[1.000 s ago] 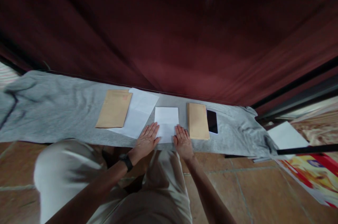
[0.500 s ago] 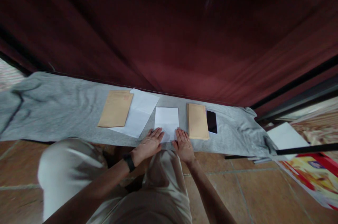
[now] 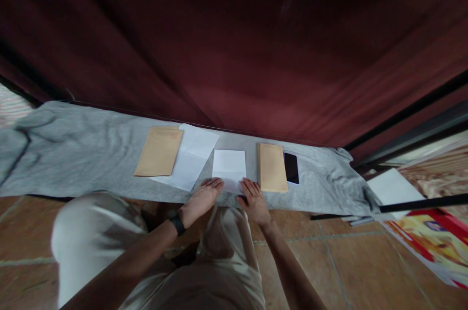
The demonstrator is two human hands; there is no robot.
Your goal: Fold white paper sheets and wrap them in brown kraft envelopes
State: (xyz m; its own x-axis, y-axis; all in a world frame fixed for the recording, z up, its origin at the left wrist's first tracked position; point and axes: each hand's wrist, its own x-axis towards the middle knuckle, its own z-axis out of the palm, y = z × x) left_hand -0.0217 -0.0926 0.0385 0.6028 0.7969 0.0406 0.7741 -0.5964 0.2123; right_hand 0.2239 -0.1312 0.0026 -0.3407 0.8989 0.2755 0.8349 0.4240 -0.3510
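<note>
A folded white paper point(image 3: 229, 167) lies on a grey cloth point(image 3: 84, 154) spread on the floor. My left hand point(image 3: 200, 199) rests flat at the paper's near left corner, fingers stretched out. At the near right corner my right hand point(image 3: 253, 199) lies flat too, fingers apart. Both hands touch the paper's near edge and hold nothing. A black watch sits on my left wrist.
A brown envelope point(image 3: 159, 158) and a larger white sheet point(image 3: 193, 156) lie left of the paper. Another brown envelope point(image 3: 271, 167) and a dark phone point(image 3: 291, 167) lie to the right. A dark red curtain point(image 3: 234, 47) hangs behind. More white paper point(image 3: 394, 187) and a colourful print point(image 3: 435, 242) sit far right.
Both hands have slid back toward me along the folded paper, from its lower half to its near edge. The paper now looks shorter.
</note>
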